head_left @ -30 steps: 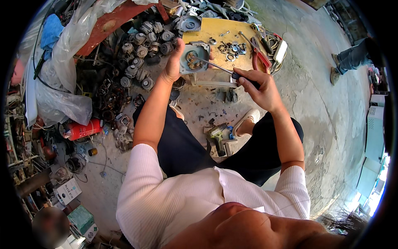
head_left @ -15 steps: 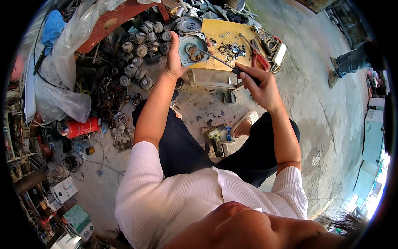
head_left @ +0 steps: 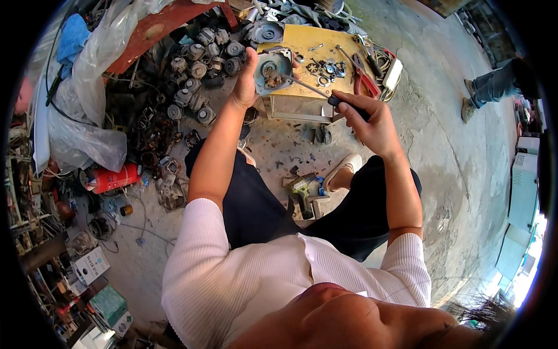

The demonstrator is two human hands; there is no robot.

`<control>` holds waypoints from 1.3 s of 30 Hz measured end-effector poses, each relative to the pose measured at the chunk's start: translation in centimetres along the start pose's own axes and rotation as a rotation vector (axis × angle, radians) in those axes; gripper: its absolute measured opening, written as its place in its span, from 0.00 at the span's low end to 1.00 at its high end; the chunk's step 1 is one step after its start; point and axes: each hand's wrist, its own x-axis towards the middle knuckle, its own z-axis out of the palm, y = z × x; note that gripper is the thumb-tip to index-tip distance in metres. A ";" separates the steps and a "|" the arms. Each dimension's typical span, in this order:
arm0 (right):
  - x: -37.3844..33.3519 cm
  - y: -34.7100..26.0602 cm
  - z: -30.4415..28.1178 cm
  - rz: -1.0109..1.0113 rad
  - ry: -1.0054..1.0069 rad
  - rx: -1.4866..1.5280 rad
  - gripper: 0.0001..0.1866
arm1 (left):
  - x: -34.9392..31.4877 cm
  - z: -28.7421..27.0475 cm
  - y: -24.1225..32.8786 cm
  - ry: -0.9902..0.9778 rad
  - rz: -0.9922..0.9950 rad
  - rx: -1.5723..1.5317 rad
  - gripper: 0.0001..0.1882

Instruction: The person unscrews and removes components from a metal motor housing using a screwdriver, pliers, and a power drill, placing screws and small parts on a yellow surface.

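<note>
My left hand [head_left: 244,86] grips a square grey metal housing cover [head_left: 282,64] by its left side, thumb up along the edge and fingertips showing at the far side. Brown, dirty grease or residue [head_left: 271,75] sits in the cover's round hollow. In my right hand [head_left: 372,123] is a screwdriver [head_left: 314,88] with a black handle, its shaft pointing left. The tip reaches into the hollow at the brown residue; whether it touches is too small to tell. Both hands are raised at the near left part of a yellow-topped table [head_left: 308,41].
On the table lie small metal parts [head_left: 326,71], red-handled pliers [head_left: 364,81] and a white power strip [head_left: 392,75]. Another cover [head_left: 267,33] rests behind. Many motor parts [head_left: 195,72] pile up leftward. A green drill [head_left: 301,191] stands between my feet. Another person's legs [head_left: 494,90] show far right.
The cover has turned and tilted slightly in my left hand. My right hand and the screwdriver have shifted a little to the right, with the tip still at the residue.
</note>
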 end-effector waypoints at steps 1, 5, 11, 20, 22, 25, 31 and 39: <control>0.0 0.0 0.1 0.002 0.003 -0.001 0.16 | 0.1 0.1 0.0 0.007 0.003 0.008 0.55; -0.1 0.1 0.6 0.024 0.007 0.012 0.15 | 0.4 0.4 0.0 0.017 0.033 0.050 0.55; -0.4 0.3 0.9 -0.032 0.009 -0.076 0.15 | 0.1 0.1 -0.2 0.034 0.051 0.129 0.54; -0.4 -0.6 0.4 -0.032 0.018 -0.122 0.14 | -0.2 -0.1 -0.2 0.035 0.064 0.106 0.52; -0.4 -0.5 0.5 -0.071 0.053 -0.098 0.14 | 0.0 0.0 -0.1 0.032 0.105 0.066 0.47; -0.5 -0.2 0.9 -0.032 0.013 -0.097 0.14 | 0.1 -0.2 -0.1 0.029 0.145 0.126 0.47; -0.5 -0.7 1.0 -0.062 0.039 -0.094 0.15 | 0.0 -0.1 0.1 0.051 0.134 0.101 0.47; -0.4 0.1 1.0 -0.129 0.055 -0.128 0.15 | 0.2 0.1 0.0 0.054 0.131 0.124 0.46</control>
